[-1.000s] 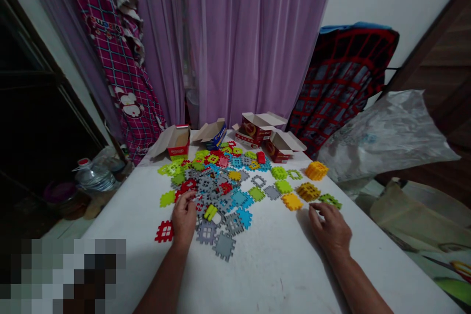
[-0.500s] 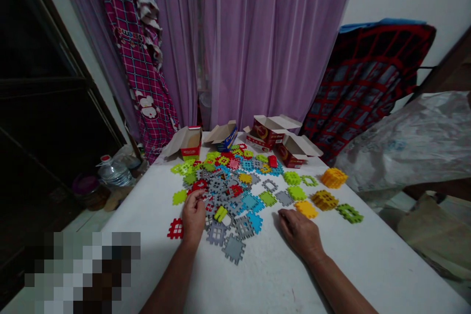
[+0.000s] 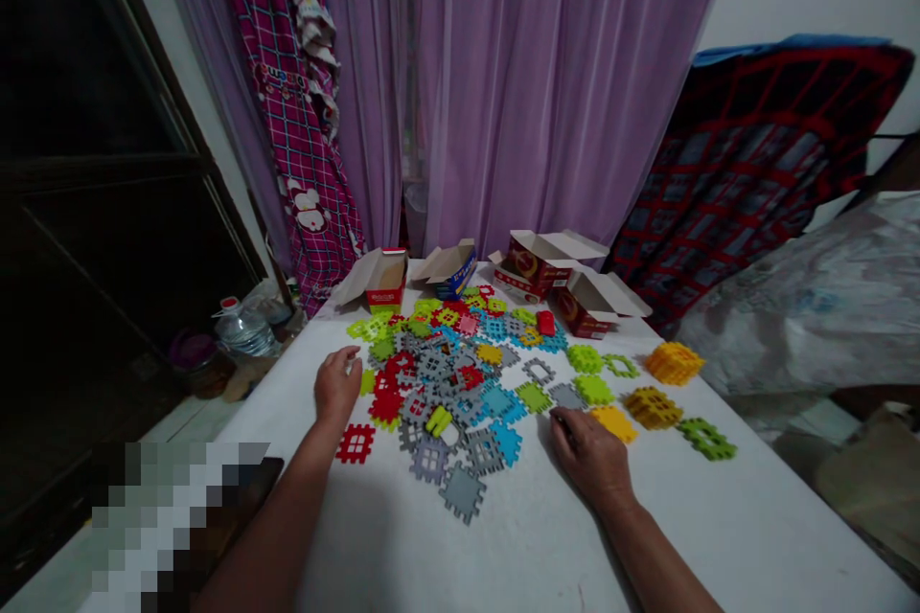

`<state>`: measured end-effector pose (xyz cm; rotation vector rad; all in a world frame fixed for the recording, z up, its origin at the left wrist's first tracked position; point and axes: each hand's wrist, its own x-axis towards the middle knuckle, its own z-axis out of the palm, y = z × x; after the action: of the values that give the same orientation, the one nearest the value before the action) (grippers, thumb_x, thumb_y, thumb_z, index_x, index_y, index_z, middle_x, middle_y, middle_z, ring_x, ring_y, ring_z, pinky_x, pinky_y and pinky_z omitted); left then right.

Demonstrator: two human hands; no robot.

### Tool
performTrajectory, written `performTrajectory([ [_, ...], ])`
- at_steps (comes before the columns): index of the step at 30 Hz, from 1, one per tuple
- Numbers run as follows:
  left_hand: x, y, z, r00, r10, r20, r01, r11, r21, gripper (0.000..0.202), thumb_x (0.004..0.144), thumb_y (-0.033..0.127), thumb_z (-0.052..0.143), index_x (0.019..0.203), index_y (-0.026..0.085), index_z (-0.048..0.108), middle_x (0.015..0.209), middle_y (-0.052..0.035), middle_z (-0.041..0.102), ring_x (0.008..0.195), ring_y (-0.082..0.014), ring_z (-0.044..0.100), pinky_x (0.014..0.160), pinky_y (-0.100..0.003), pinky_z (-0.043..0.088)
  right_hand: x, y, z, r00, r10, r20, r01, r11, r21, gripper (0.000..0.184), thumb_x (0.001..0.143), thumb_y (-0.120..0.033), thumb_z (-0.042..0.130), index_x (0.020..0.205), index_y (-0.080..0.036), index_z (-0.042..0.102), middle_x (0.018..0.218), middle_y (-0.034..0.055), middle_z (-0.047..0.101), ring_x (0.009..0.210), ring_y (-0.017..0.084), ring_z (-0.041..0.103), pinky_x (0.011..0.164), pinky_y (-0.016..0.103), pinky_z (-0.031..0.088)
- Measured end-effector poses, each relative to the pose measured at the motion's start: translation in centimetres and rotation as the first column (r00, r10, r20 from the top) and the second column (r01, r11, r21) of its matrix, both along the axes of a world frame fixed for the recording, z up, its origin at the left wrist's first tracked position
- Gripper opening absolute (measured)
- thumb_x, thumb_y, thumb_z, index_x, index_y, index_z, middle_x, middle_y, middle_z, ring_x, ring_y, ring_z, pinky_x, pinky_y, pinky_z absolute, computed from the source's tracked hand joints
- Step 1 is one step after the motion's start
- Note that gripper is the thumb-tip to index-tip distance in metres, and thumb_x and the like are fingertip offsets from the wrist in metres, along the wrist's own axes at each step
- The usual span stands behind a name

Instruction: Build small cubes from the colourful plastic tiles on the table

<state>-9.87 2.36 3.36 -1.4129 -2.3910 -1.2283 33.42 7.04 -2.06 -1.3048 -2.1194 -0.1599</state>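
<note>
A heap of flat interlocking plastic tiles (image 3: 460, 383) in grey, blue, red, green and yellow lies on a white table (image 3: 503, 546). My left hand (image 3: 336, 386) rests at the heap's left edge, fingers curled over a lime green tile. My right hand (image 3: 590, 458) lies on the table right of the heap, its fingertips pinching at a grey tile (image 3: 567, 396) beside a yellow tile (image 3: 614, 421). A red tile (image 3: 356, 442) lies alone near my left wrist.
Several opened cardboard boxes (image 3: 546, 263) stand at the table's far edge. Yellow block stacks (image 3: 674, 362) and a green tile (image 3: 708, 439) sit at the right. Purple curtains hang behind. A water bottle (image 3: 241, 330) stands on the floor at the left, a plastic-covered bundle at the right.
My left hand moved left from the heap's middle to its left edge. My right hand slid left from the table's right side to the grey and yellow tiles. The camera view shifted.
</note>
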Motion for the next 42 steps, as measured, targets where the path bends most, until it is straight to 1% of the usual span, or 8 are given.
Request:
performTrajectory([
  [8,-0.7,2.2,1.1,0.976,-0.152,-0.159,0.129,0.981,-0.147,0.031,0.083,0.028,0.055,0.108,0.025,0.074,0.113,-0.0085,0.071,0.107,-0.0252,0.062,0.100,-0.037,0.045,0.4,0.3,-0.3,1.000,0.007,-0.011,-0.007,1.000,-0.002,0.036,0.094,-0.040,0.044,0.097,-0.022,0.075,0.091,0.0077,0.077,0.079,0.018,0.070,0.067,0.024,0.049],
  [13,-1.0,5.8,2.3,0.963,-0.183,-0.200,0.126,0.956,-0.266,0.038,0.087,0.023,0.050,0.116,0.027,0.073,0.113,-0.0082,0.070,0.106,-0.0247,0.061,0.100,-0.036,0.044,0.2,0.2,0.2,1.000,-0.011,0.004,0.011,1.000,-0.014,0.039,0.094,-0.043,0.043,0.095,-0.021,0.075,0.090,0.0080,0.077,0.077,0.018,0.070,0.066,0.024,0.050],
  [16,-0.9,7.4,2.5,0.958,-0.199,-0.208,0.119,0.932,-0.341,0.041,0.086,0.020,0.051,0.120,0.029,0.071,0.114,-0.0070,0.068,0.109,-0.0237,0.059,0.102,-0.035,0.041,-0.1,0.0,0.4,1.000,-0.009,-0.017,0.010,0.998,0.059,0.040,0.095,-0.042,0.041,0.091,-0.021,0.075,0.085,0.0073,0.077,0.072,0.017,0.070,0.062,0.023,0.049],
  [20,-0.7,8.3,2.5,0.963,-0.183,-0.197,0.082,0.897,-0.433,0.038,0.087,0.026,0.055,0.121,0.031,0.070,0.121,-0.0064,0.065,0.116,-0.0248,0.055,0.103,-0.037,0.039,-0.3,-0.1,0.6,1.000,0.004,-0.011,-0.003,0.985,0.171,0.041,0.097,-0.040,0.039,0.089,-0.020,0.074,0.082,0.0063,0.076,0.069,0.016,0.070,0.059,0.022,0.049],
  [27,-0.5,9.3,2.3,0.971,-0.173,-0.163,0.064,0.850,-0.522,0.033,0.085,0.039,0.060,0.115,0.031,0.071,0.129,-0.0068,0.060,0.124,-0.0278,0.050,0.104,-0.042,0.036,-0.1,0.1,0.3,0.999,0.019,0.026,-0.024,0.976,0.214,0.038,0.098,-0.037,0.040,0.091,-0.020,0.073,0.082,0.0059,0.076,0.069,0.016,0.071,0.059,0.023,0.050],
  [35,0.6,10.2,2.7,0.989,-0.100,-0.107,0.038,0.881,-0.471,0.020,0.076,0.035,0.070,0.093,0.027,0.074,0.119,-0.0059,0.068,0.117,-0.0279,0.057,0.095,-0.039,0.042,0.5,0.6,-0.5,0.998,0.053,0.034,-0.057,0.987,0.152,0.033,0.096,-0.037,0.046,0.094,-0.021,0.074,0.085,0.0063,0.077,0.072,0.016,0.072,0.062,0.022,0.051],
  [39,1.2,9.5,3.8,0.993,-0.101,-0.061,0.071,0.925,-0.373,0.015,0.082,0.030,0.064,0.094,0.025,0.072,0.098,-0.0021,0.074,0.092,-0.0195,0.066,0.078,-0.029,0.048,0.5,0.6,-0.6,0.999,0.046,0.022,-0.049,0.991,0.121,0.032,0.095,-0.038,0.047,0.095,-0.021,0.074,0.085,0.0061,0.077,0.072,0.016,0.071,0.061,0.022,0.051],
  [42,2.4,8.1,4.9,0.988,-0.140,-0.072,0.118,0.961,-0.250,0.017,0.088,0.027,0.059,0.100,0.024,0.070,0.096,-0.0015,0.074,0.086,-0.0168,0.067,0.075,-0.027,0.049,0.5,0.6,-0.6,0.999,0.049,0.011,-0.050,0.991,0.126,0.031,0.095,-0.037,0.047,0.095,-0.021,0.074,0.086,0.0056,0.077,0.072,0.016,0.072,0.061,0.022,0.051],
])
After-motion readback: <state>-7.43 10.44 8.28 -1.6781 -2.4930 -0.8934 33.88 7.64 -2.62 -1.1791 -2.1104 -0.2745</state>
